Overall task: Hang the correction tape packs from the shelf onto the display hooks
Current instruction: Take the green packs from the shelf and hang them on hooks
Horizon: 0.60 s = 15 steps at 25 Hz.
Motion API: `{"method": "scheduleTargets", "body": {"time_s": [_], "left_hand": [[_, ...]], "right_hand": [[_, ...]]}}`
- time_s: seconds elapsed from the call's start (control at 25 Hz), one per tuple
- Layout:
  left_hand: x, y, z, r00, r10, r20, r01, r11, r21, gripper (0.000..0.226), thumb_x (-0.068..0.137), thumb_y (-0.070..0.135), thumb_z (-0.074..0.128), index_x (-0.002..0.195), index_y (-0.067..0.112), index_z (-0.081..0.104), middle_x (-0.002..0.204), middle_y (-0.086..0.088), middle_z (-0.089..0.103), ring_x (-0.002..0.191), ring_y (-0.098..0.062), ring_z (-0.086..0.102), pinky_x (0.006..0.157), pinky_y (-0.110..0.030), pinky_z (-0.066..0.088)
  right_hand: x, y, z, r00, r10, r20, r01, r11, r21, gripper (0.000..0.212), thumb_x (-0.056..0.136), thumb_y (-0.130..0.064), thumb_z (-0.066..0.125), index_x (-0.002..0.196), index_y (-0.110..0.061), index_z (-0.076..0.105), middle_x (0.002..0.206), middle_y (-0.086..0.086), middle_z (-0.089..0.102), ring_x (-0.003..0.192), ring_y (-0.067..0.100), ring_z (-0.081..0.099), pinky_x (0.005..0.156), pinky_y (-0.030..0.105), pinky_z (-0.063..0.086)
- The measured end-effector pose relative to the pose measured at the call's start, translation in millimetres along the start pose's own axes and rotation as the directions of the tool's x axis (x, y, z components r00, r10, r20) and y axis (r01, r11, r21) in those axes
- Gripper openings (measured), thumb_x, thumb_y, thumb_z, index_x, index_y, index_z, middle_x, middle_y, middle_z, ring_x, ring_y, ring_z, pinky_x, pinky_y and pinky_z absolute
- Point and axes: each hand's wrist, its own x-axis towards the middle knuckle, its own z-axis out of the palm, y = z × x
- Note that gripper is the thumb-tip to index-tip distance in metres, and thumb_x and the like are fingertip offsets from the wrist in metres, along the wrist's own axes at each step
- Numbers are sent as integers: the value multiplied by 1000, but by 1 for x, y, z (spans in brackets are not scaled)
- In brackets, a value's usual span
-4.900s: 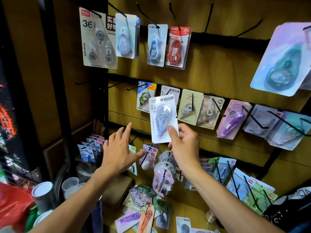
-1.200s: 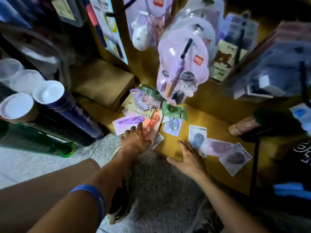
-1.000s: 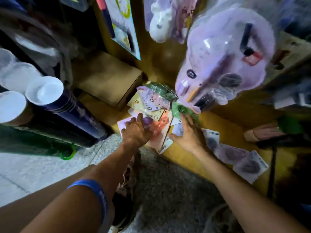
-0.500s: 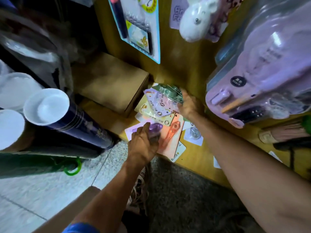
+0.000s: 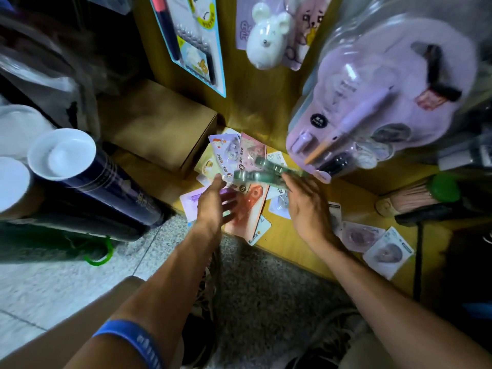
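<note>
several packs (image 5: 241, 158) on shelf (image 5: 292, 235)

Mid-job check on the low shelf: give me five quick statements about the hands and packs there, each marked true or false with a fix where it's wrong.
1. The right hand holds green packs lifted above the pile. True.
2. The left hand has a firm grip on the orange pack. False: its fingers are spread above the pile, and the orange pack lies flat on the wooden shelf.
3. A brown cardboard box sits left of the pile. True.
4. Two packs lie on the shelf right of the right hand. True.
5. The white mouse-shaped pack lies on the shelf. False: it hangs on the panel above.
</note>
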Motion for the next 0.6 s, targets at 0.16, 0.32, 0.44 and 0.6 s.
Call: {"method": "scheduleTargets", "body": {"time_s": [0.16, 0.32, 0.44, 0.6], "left_hand": [[1, 0, -15, 932, -249, 264, 261, 965, -11, 67, 84, 73, 46, 107, 13, 64, 109, -12, 66, 99, -30, 65, 86, -48, 55], [-5, -17, -21, 899, -249, 360, 215, 968, 131, 39, 75, 33, 73, 107, 11, 70, 102, -12, 74, 85, -22, 73, 72, -32, 61], [-4, -20, -26, 921, -159, 356, 144, 987, 67, 30, 67, 8, 73, 97, 9, 70, 88, -10, 75, 72, -18, 74, 60, -27, 59], [10, -21, -33, 970, -80, 228, 90, 995, -35, 32, 65, -1, 76, 97, 2, 69, 92, -16, 74, 73, -23, 73, 66, -34, 61]], "right_hand": [[-41, 24, -19, 890, -449, -75, 440, 891, -109, 39, 90, 4, 50, 121, -9, 69, 125, 6, 67, 114, 33, 60, 92, 40, 54], [-53, 25, -25, 792, -600, 118, 609, 788, -83, 43, 90, 6, 43, 122, -9, 68, 133, 8, 63, 123, 34, 56, 90, 42, 57], [-55, 23, -22, 786, -600, 150, 606, 795, 4, 45, 84, 6, 42, 119, -5, 68, 136, 9, 60, 128, 31, 53, 104, 40, 48], [-43, 17, -6, 972, -221, -75, 231, 958, 172, 43, 72, 9, 39, 105, -3, 64, 122, 13, 59, 113, 29, 56, 97, 32, 46]]}}
